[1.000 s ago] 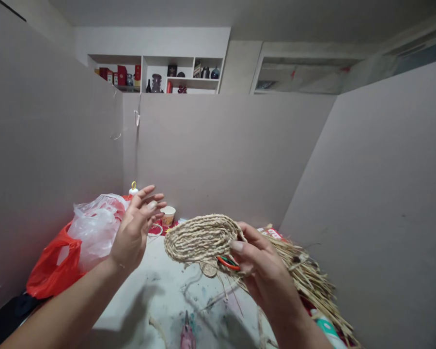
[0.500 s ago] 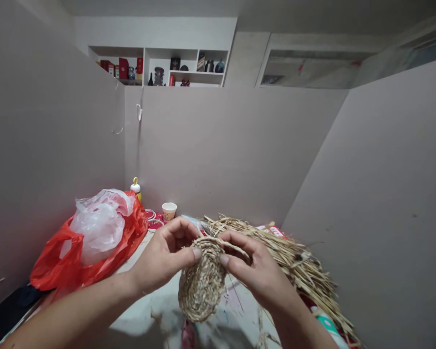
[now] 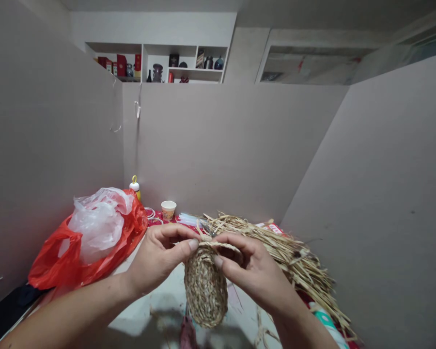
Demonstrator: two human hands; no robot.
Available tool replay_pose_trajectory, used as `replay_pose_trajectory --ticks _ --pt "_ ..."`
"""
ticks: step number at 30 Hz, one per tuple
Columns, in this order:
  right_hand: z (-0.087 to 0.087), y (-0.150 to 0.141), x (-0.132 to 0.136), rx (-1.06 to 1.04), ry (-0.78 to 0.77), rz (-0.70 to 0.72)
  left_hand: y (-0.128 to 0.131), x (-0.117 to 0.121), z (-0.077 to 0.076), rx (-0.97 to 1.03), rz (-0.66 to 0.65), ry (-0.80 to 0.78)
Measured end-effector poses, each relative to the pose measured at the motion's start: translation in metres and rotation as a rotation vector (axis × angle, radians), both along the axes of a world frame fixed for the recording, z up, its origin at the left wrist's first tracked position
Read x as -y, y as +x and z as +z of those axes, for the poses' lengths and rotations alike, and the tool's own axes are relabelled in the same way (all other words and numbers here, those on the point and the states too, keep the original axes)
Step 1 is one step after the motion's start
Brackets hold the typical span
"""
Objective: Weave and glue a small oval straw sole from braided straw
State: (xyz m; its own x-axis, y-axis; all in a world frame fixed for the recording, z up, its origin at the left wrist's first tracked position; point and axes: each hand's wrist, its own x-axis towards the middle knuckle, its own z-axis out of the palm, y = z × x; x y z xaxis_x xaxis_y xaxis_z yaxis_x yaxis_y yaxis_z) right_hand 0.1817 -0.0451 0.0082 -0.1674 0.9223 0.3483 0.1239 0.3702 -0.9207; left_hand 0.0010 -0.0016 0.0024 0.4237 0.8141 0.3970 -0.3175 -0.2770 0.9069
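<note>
Dim, greyish light; soft shadows darken the flat white table [image 3: 163, 296] along its near edge; the crumpled translucent plastic bag [image 3: 99, 224] glints.

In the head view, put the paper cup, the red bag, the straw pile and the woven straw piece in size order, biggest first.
1. Straw pile and red bag: too alike to rank
2. Woven straw piece
3. Paper cup

Panels [image 3: 54, 150]: grey and plain, standing at left, at back and at right.
Shelf [image 3: 156, 54]: white, divided, seen above the back panel [image 3: 207, 140].
Ceiling [image 3: 283, 14]: grey and rather dim.
Tabletop [image 3: 160, 301]: whitish, partly in shadow.
</note>
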Motion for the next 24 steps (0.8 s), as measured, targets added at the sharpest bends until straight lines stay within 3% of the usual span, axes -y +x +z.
replay_pose_trajectory --ticks 10,16,24 --pt "0.001 -0.003 0.006 0.21 0.172 -0.092 -0.001 0.003 0.002 -0.038 0.012 0.015" --pt "-0.001 -0.005 0.005 0.178 0.151 -0.101 0.002 0.007 0.001 -0.033 0.105 0.122" --pt "-0.003 -0.001 0.0 -0.028 0.169 -0.171 -0.007 0.01 0.005 -0.103 0.018 0.163"
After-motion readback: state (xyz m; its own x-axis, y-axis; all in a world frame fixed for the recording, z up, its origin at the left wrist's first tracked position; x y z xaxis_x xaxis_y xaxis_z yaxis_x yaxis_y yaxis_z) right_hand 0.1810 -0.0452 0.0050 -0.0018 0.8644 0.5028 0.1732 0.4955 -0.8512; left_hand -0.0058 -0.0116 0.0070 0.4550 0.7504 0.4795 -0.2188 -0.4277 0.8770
